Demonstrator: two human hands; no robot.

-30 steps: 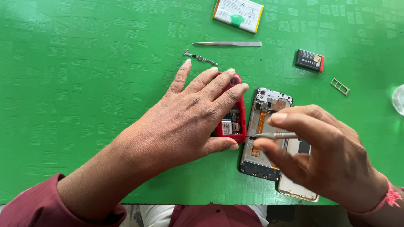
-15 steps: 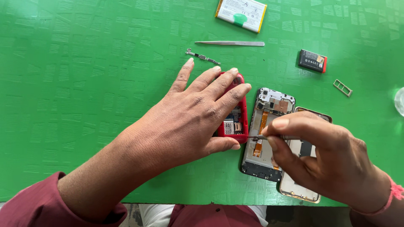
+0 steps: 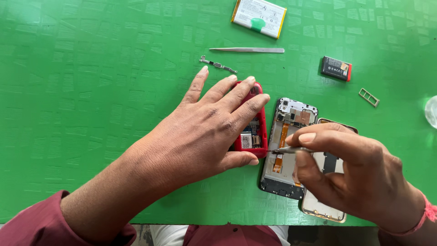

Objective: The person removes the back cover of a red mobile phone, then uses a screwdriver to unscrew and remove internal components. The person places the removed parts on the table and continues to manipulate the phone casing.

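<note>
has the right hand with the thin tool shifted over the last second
No. The right hand holds the thin tool at the same spot over the opened black phone; only the camera view drifted slightly.

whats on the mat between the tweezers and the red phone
In the head view, a small metal bracket strip lies on the green mat between the tweezers and the red phone, just beyond the left hand.

Glossy red plastic phone shell (image 3: 260,119); slim bright metal tweezers (image 3: 248,50); green textured matt table mat (image 3: 91,91); opened phone frame with orange flex ribbon (image 3: 283,136), dull metal.
</note>
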